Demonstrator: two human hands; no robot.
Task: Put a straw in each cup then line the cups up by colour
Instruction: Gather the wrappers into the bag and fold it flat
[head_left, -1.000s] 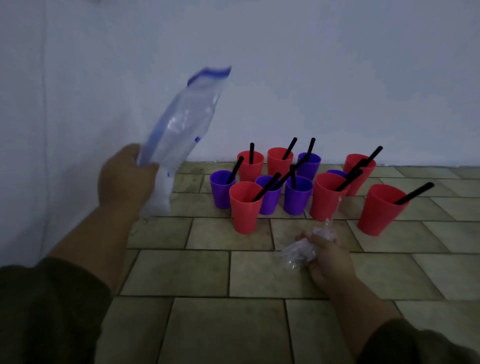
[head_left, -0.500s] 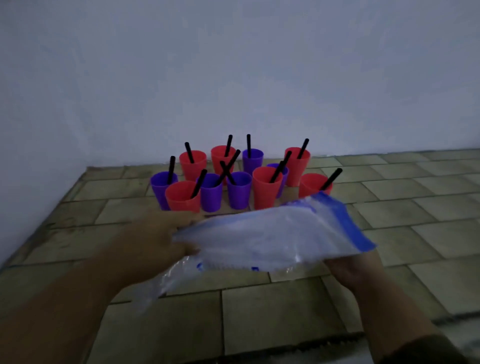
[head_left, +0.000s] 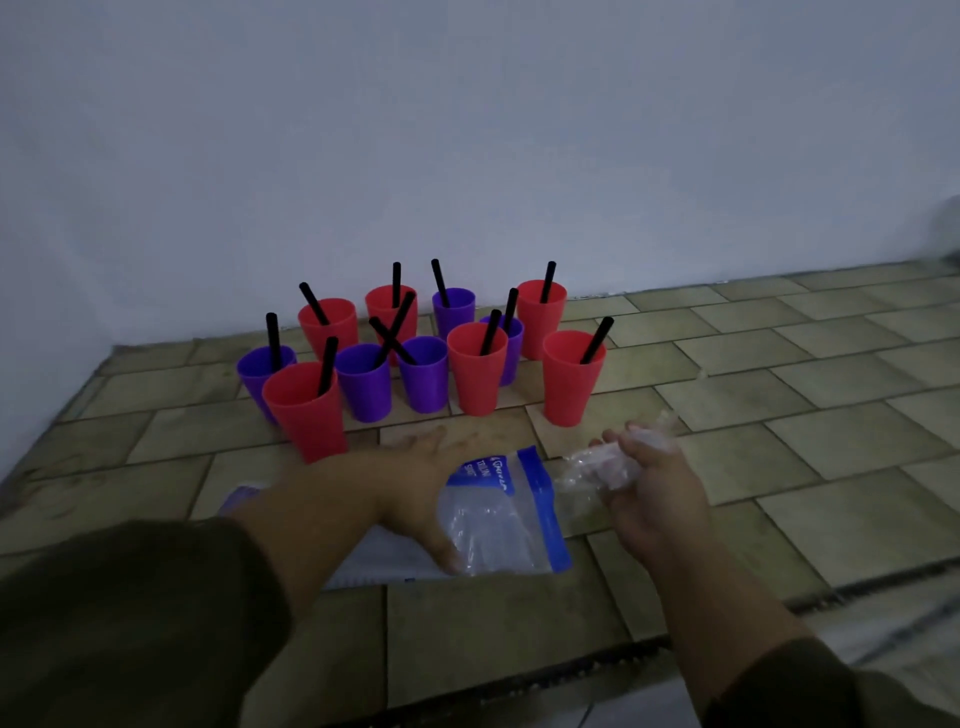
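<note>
Plastic bag (head_left: 498, 519) now on floor (head_left: 779, 467) under L hand (head_left: 410, 483); R hand (head_left: 660, 499) holds wrap (head_left: 602, 467).

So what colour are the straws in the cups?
Black. The straws show best in the head view.

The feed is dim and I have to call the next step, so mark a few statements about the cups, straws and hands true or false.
1. Every cup in view holds a black straw. True.
2. The cups already stand in rows sorted by colour. False: red cups and purple cups stand mixed in one cluster near the wall.
3. The left hand touches the blue-edged plastic bag with its fingers straight. True.
4. The right hand is empty. False: it grips crumpled clear plastic.
</note>
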